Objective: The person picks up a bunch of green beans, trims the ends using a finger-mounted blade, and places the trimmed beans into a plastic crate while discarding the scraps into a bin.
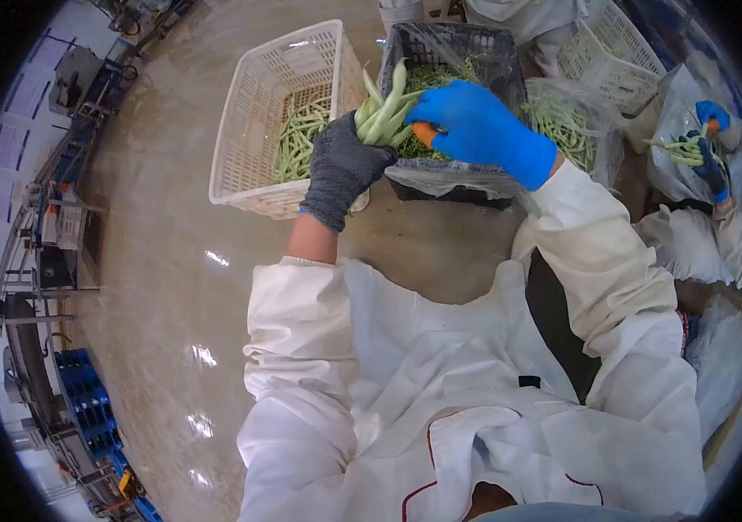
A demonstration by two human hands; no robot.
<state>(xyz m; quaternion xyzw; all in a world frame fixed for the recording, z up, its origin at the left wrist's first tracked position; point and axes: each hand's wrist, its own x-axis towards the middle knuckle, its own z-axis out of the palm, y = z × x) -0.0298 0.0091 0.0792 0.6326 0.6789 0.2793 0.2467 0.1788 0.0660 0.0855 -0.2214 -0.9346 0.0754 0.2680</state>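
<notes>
My left hand [343, 170], in a dark grey knit glove, grips a bunch of green beans [383, 111] by their lower ends, tips pointing up. My right hand [475, 129], in a blue glove, rests against the same bunch and holds a small orange-handled tool [424, 133] at the beans' base. Both hands hover over the near edge of a dark crate [501, 54] lined with clear plastic and holding more beans.
A white slotted basket [253, 104] with beans in it stands left of the dark crate on the shiny floor. A bag of beans [567, 126] lies to the right. At far right, another person's blue-gloved hands [712, 143] hold beans. Machinery lines the left wall.
</notes>
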